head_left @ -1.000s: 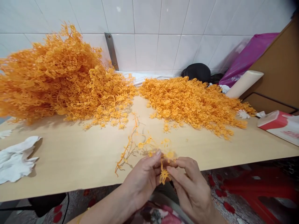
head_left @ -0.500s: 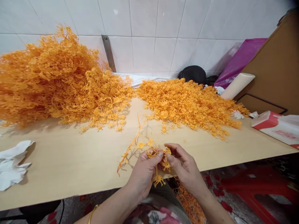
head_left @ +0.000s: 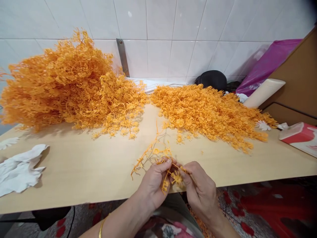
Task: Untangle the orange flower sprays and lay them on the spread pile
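Near the table's front edge, my left hand [head_left: 155,180] is closed on a branching orange plastic sprig [head_left: 146,154] with small spiky flower-shaped pieces along its stems. Its far stems reach over the table top beyond my fingers. My right hand [head_left: 201,186] pinches the end of one thin stem just to the right. Between the two hands hangs a spiky orange flower piece [head_left: 176,178]. Another piece dangles below my left fingers. My palms hide part of the sprig.
A tall tangled heap of orange sprigs [head_left: 59,86] stands at the left, and a lower heap of loose orange flower pieces [head_left: 208,110] lies to the right. White cloth gloves [head_left: 19,170] rest at the left. A red-and-white box [head_left: 299,137] and a cardboard sheet [head_left: 294,79] stand at the right.
My right fingers have closed into a pinch on a stem and turned inward. The flower pieces between my hands have shifted. The whole view has swung slightly left.
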Available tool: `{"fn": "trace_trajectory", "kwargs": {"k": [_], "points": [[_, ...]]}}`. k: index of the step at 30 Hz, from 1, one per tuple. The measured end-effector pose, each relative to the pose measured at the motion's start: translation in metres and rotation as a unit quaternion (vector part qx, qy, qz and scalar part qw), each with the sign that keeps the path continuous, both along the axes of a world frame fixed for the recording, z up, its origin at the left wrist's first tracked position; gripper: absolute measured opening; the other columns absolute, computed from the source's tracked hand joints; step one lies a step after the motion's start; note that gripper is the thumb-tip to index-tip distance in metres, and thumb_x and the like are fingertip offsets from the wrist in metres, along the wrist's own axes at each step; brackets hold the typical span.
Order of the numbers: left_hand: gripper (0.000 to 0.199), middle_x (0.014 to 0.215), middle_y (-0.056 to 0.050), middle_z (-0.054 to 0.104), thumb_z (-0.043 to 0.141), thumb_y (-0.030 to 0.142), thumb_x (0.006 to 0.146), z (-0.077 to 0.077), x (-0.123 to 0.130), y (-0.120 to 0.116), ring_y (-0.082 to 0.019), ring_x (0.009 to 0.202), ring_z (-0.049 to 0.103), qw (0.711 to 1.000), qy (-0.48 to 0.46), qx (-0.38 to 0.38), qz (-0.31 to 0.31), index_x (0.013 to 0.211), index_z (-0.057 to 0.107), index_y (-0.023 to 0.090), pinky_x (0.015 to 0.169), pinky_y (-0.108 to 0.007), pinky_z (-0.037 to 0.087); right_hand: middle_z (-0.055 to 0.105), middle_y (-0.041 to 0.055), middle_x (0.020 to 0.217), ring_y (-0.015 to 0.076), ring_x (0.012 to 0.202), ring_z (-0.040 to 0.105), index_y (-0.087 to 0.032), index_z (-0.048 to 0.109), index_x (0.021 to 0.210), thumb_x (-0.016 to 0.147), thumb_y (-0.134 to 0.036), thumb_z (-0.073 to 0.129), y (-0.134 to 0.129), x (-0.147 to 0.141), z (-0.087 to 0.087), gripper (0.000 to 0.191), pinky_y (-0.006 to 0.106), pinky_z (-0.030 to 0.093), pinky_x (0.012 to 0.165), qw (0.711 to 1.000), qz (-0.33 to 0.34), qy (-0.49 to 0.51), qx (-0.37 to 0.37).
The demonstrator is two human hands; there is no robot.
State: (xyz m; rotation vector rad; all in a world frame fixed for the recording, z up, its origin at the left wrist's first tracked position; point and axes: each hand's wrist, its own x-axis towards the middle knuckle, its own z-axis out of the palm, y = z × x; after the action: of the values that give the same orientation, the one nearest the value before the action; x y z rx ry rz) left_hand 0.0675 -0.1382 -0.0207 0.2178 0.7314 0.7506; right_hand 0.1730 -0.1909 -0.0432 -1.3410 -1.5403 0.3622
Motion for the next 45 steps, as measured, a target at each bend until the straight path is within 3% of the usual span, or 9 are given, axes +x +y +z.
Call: {"fn": "trace_trajectory", "kwargs": {"k": [3,6,9,14,24,30,33,40,45], "points": [[0.017,0.061,-0.004,0.057,0.047,0.009,0.074,0.005,-0.005,0.005,-0.01,0.06,0.056,0.998,-0.058,-0.024,-0.002,0.059,0.056,0.01,0.063,-0.022,0.046,0.043,-0.0003,0.064,0.0126,0.058,0.042,-0.021,0.047,0.069,0.083,-0.025,0.042,0.0,-0.002,0.005,0.015,0.026,0.035,0.053,0.974,0.039,0.221,-0.03],[0.025,0.053,-0.002,0.051,0.043,0.01,0.077,0.008,-0.013,0.014,-0.009,0.061,0.056,0.996,-0.078,-0.02,0.044,0.054,0.052,0.012,0.065,-0.021,0.046,0.032,-0.0039,0.057,0.0094,0.049,0.036,-0.02,0.041,0.063,0.081,-0.033,0.043,0.003,0.005,0.011,0.023,0.026,0.036,0.052,0.886,0.095,0.452,-0.044],[0.018,0.059,-0.002,0.055,0.046,0.014,0.077,0.008,-0.015,0.021,-0.011,0.065,0.057,0.998,-0.037,0.014,0.058,0.061,0.054,0.012,0.066,-0.023,0.046,0.038,-0.003,0.059,0.009,0.052,0.041,-0.018,0.045,0.065,0.078,-0.031,0.049,0.01,0.013,0.014,0.019,0.024,0.036,0.053,0.85,0.1,0.504,-0.112],[0.008,0.072,-0.002,0.062,0.057,0.017,0.071,0.002,-0.01,0.02,-0.011,0.07,0.057,0.996,0.027,0.062,0.064,0.078,0.056,0.015,0.062,-0.021,0.044,0.051,0.0004,0.07,0.0109,0.06,0.048,-0.019,0.05,0.096,0.079,-0.034,0.05,0.017,0.01,0.012,0.023,0.022,0.037,0.054,0.892,0.047,0.405,-0.195],[0.005,0.061,-0.002,0.06,0.053,0.012,0.073,0.004,-0.001,0.02,-0.009,0.057,0.056,0.997,-0.015,0.003,0.07,0.075,0.057,0.013,0.053,-0.018,0.043,0.051,0.0,0.07,0.0119,0.062,0.046,-0.018,0.053,0.084,0.08,-0.033,0.046,0.026,-0.013,0.018,0.017,0.021,0.037,0.056,0.97,0.071,0.162,-0.165],[0.017,0.033,0.006,0.032,0.043,0.009,0.078,0.003,-0.008,0.026,-0.008,0.047,0.049,0.994,-0.105,0.005,0.031,0.066,0.054,0.011,0.062,-0.02,0.047,0.037,-0.0039,0.054,0.0086,0.049,0.034,-0.018,0.044,0.063,0.08,-0.035,0.047,0.025,0.005,0.007,0.024,0.022,0.031,0.049,0.894,0.216,0.349,-0.178],[0.017,0.034,0.007,0.029,0.042,0.011,0.08,0.003,-0.01,0.029,-0.007,0.045,0.047,0.99,-0.135,0.009,0.04,0.066,0.052,0.012,0.074,-0.026,0.047,0.036,-0.0044,0.051,0.0087,0.047,0.035,-0.018,0.041,0.061,0.081,-0.034,0.046,0.024,0.01,0.005,0.026,0.022,0.031,0.048,0.866,0.201,0.424,-0.173],[0.01,0.055,0.0,0.052,0.045,0.016,0.079,0.001,-0.004,0.032,-0.011,0.062,0.056,0.995,-0.077,0.016,0.062,0.074,0.053,0.014,0.063,-0.021,0.046,0.053,0.0011,0.07,0.0123,0.059,0.051,-0.02,0.047,0.109,0.085,-0.031,0.039,0.02,-0.007,0.003,0.027,0.025,0.042,0.055,0.963,0.076,0.213,-0.145],[0.006,0.062,-0.002,0.057,0.052,0.018,0.074,0.002,-0.001,0.031,-0.012,0.064,0.057,0.996,-0.063,-0.033,0.057,0.071,0.055,0.013,0.068,-0.026,0.046,0.051,0.008,0.113,0.0193,0.101,0.049,-0.023,0.038,0.122,0.082,-0.022,0.043,0.018,-0.014,0.0,0.041,0.032,0.04,0.085,0.992,0.111,-0.009,-0.053]]}}
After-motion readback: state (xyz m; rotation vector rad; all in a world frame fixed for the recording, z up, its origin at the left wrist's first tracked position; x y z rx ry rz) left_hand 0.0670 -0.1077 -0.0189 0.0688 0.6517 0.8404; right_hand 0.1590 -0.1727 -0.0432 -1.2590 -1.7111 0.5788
